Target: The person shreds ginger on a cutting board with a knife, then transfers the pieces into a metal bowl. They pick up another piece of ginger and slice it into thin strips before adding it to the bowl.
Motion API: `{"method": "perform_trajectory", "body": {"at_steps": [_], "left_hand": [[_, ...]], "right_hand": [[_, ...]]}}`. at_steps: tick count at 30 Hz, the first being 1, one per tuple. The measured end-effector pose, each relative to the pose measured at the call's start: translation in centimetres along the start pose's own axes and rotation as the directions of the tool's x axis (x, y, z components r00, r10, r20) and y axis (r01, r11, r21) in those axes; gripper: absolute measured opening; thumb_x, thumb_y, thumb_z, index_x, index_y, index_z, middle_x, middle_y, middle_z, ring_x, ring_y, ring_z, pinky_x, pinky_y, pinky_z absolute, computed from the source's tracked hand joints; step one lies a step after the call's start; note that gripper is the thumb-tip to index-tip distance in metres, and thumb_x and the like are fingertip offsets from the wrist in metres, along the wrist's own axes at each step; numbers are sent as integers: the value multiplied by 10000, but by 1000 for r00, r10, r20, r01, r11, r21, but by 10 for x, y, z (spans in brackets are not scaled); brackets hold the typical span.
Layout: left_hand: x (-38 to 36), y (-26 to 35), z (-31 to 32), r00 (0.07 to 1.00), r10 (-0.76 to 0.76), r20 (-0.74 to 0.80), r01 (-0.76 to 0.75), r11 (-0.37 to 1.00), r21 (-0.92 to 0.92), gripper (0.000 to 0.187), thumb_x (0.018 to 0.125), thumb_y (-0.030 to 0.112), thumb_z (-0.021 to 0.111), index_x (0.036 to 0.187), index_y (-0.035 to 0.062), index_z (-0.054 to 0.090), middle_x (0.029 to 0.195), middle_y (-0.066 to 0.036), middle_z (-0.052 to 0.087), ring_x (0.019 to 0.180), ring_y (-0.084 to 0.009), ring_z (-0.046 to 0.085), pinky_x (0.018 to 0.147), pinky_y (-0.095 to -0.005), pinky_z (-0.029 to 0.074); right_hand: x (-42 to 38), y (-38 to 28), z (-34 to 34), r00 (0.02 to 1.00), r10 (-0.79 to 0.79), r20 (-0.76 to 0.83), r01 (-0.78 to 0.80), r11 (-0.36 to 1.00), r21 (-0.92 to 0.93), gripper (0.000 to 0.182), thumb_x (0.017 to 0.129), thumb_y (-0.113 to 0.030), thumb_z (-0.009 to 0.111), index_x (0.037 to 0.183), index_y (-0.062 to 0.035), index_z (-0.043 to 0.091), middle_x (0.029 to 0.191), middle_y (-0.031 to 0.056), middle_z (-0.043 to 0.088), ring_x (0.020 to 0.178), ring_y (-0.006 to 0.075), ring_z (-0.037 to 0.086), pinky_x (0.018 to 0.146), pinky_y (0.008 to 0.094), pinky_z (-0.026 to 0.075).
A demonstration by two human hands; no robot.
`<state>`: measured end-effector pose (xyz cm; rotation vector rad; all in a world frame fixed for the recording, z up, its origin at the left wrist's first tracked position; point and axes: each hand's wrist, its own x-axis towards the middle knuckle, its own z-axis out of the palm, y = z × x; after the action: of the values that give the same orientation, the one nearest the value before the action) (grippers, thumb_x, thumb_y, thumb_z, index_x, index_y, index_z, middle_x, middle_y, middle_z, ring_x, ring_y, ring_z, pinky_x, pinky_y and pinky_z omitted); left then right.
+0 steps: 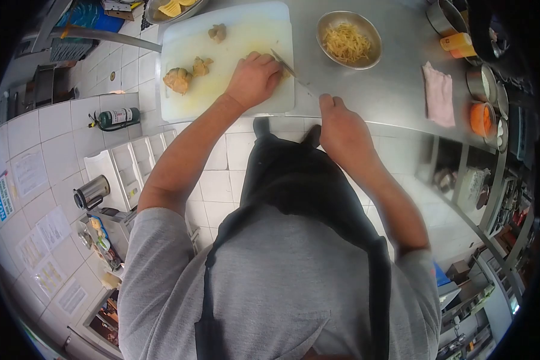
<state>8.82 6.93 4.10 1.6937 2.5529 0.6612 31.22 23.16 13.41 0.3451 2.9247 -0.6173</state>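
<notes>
One knife (290,71) slants over the right edge of the cutting board (240,30), gripped in my right hand (345,125), while on my remote feed the left hand (256,79) rests beside it, fingers curled, their hold hidden from me.

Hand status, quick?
Left hand: fingers curled, down at the cutting board; can't tell what's under them.
Right hand: closed, holding the knife.

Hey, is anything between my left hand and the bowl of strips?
Yes: the knife, held in your right hand, slants across the board's right edge, between your left hand and the bowl. Beyond it, only bare counter shows.
</notes>
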Motion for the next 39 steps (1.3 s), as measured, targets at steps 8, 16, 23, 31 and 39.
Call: {"method": "perform_trajectory", "body": {"at_steps": [8,16,23,31,39], "left_hand": [[0,5,-3,1000,-8,-23,7,999,-44,132,945,128,755,1061,110,815,1055,-70,733,1018,-340,660,902,-462,568],[-5,-3,5,999,-17,-42,15,998,-60,141,962,187,736,1061,118,808,1051,-47,729,1064,-321,658,887,-479,555],[-4,0,4,998,-22,-67,17,997,-76,119,933,101,768,1043,90,811,1052,-86,748,994,-351,664,920,-460,574],[-8,-2,9,995,-18,-94,8,994,-106,101,934,156,759,1010,113,811,1047,-38,738,1054,-319,665,875,-466,557],[-5,-1,6,994,-18,-109,1,988,-152,135,920,75,784,1051,82,818,1056,-85,770,1015,-351,684,942,-448,581]], "right_hand": [[15,4,14,999,-4,-43,4,1000,17,172,1008,-30,564,1167,37,562,1047,284,699,832,457,783,731,521,662],[27,6,13,1000,6,-1,-6,1000,-8,196,1002,-25,558,1186,41,563,1053,297,706,850,470,780,764,524,661],[31,9,23,999,20,31,-19,999,-42,201,1000,-19,560,1192,41,561,1042,294,708,848,462,783,759,511,662],[27,5,18,998,23,52,-22,1000,-18,204,997,-18,569,1195,33,556,1045,291,704,847,461,785,747,517,661],[25,6,19,998,39,55,-38,999,-23,194,1001,-16,579,1187,30,552,1034,291,695,827,464,775,734,525,654]]}}
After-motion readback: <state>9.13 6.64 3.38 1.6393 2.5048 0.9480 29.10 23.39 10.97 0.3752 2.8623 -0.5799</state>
